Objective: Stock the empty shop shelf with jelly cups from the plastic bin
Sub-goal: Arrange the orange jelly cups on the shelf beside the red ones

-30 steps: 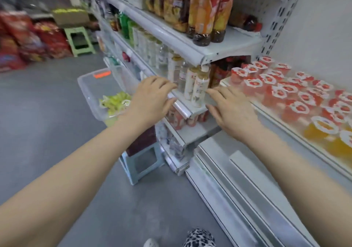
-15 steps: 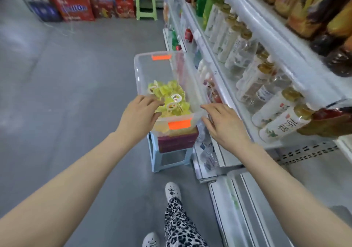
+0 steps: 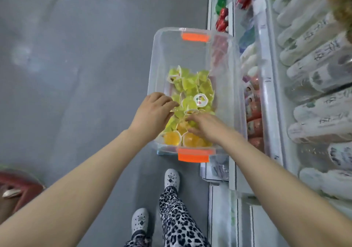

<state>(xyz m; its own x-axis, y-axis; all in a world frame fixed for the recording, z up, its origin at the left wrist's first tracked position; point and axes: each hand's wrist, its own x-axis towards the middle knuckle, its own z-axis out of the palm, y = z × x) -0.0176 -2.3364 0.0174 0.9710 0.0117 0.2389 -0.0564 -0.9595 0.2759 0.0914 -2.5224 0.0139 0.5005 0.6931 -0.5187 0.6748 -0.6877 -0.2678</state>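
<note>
1. Beside the shelving (image 3: 266, 94) at the right of the head view, a clear plastic bin (image 3: 152, 75) is seen from above, with an orange latch (image 3: 193, 156) at its near end.
2. The jelly cups (image 3: 190, 87) are heaped in the near half of the bin: mostly green ones, with orange cups (image 3: 172, 138) nearest the latch and one white-lidded cup (image 3: 200, 100) lying face up on top.
3. The left hand (image 3: 154, 111) is held inside the bin with its fingers bent down into the green cups; whether a cup is gripped cannot be told.
4. The right hand (image 3: 207, 127) is laid over the cups with fingers stretched out and loose, and no cup is seen to be grasped.
5. Pale bottles (image 3: 314, 43) are ranged on the shelving.
6. On the grey floor (image 3: 76, 75), white shoes (image 3: 140, 221) and leopard-print trousers (image 3: 177, 218) are seen below.
</note>
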